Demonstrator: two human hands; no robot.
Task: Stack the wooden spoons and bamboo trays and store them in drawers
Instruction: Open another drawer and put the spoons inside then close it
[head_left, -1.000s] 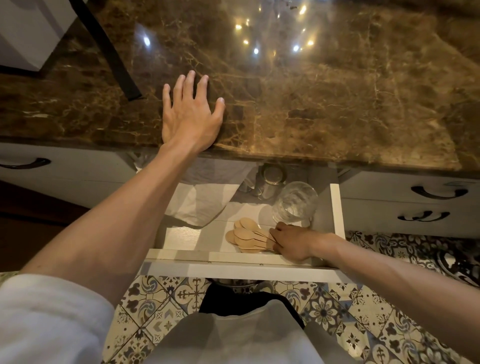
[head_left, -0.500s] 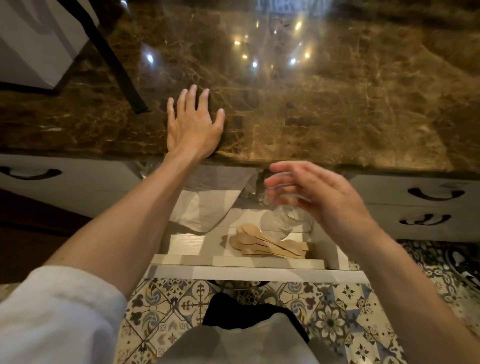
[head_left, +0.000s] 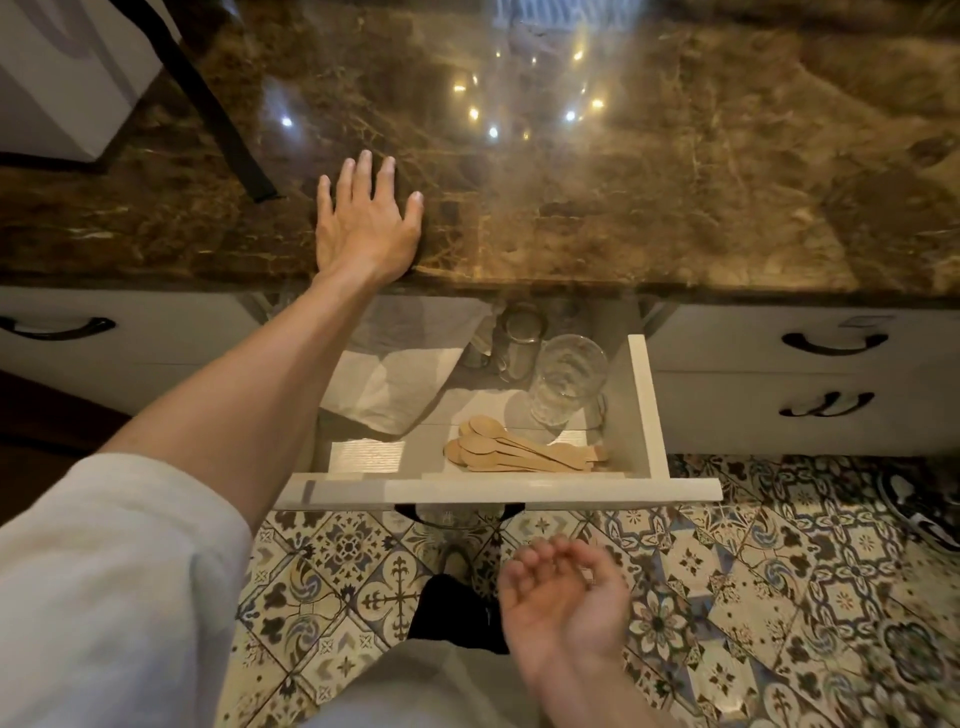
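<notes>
Several wooden spoons (head_left: 519, 449) lie stacked at the front of the open white drawer (head_left: 498, 491), bowls to the left, handles to the right. My left hand (head_left: 366, 221) rests flat on the brown marble counter (head_left: 649, 171), fingers spread, just above the drawer. My right hand (head_left: 563, 597) hangs below the drawer front over the tiled floor, palm up, fingers loosely curled, holding nothing. No bamboo tray is in view.
Inside the drawer stand a clear glass (head_left: 566, 379), smaller glassware (head_left: 511, 340) behind it and folded white cloth (head_left: 395, 382) at the left. Shut drawers with black handles (head_left: 834, 343) flank it. A white box (head_left: 67, 73) and black strap (head_left: 218, 104) sit on the counter's left.
My right hand let go of the spoons in the drawer, rose out, then dropped below the drawer front. The spoons stay in the drawer. My left hand has stayed on the counter.
</notes>
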